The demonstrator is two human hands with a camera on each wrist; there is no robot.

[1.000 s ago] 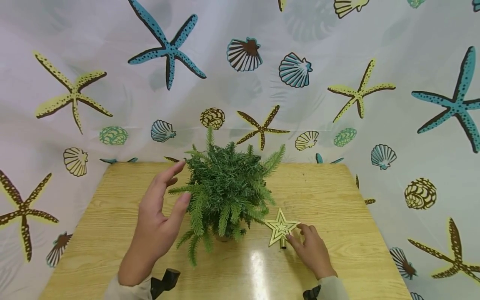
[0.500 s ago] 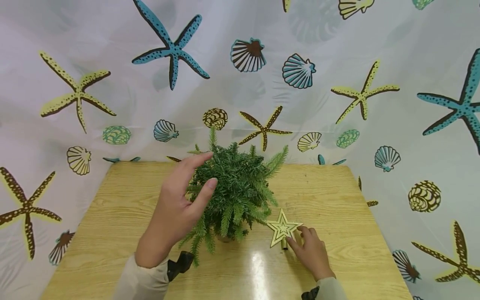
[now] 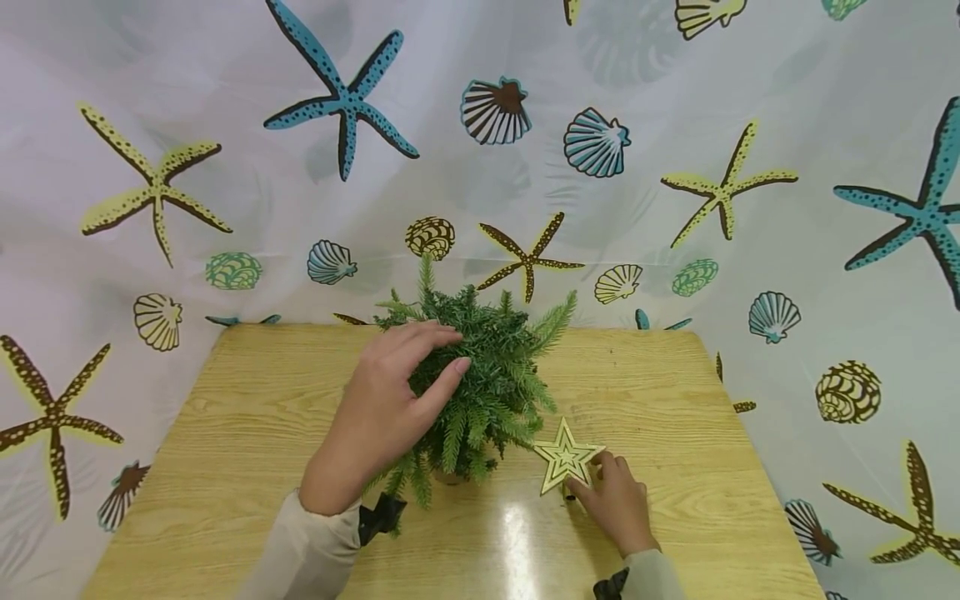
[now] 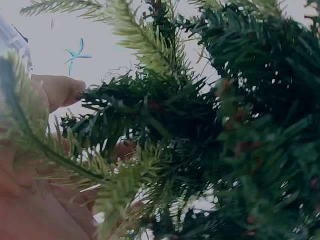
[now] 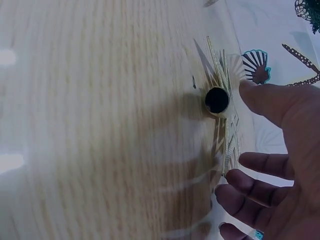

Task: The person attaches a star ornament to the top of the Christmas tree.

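A small artificial fir tree (image 3: 495, 375) with dense green branches stands at the middle of the table, its base (image 3: 450, 478) mostly hidden by drooping sprigs. My left hand (image 3: 382, 408) reaches over the tree's left side, fingers gently bent and thumb held apart from them. In the left wrist view, foliage (image 4: 155, 110) fills the space beside the thumb and covers part of the fingers. A gold star tree topper (image 3: 567, 455) lies to the right of the tree. My right hand (image 3: 621, 505) is at its right side, thumb and fingers spread; its hollow tube end (image 5: 217, 101) faces the right wrist camera.
Both lie on a light wooden table (image 3: 675, 400). Behind and beside it hangs a white curtain (image 3: 450, 42) printed with starfish and shells.
My left hand has moved right, from beside the tree to over its branches. My right hand has shifted slightly at the star, which stays in place on the table.
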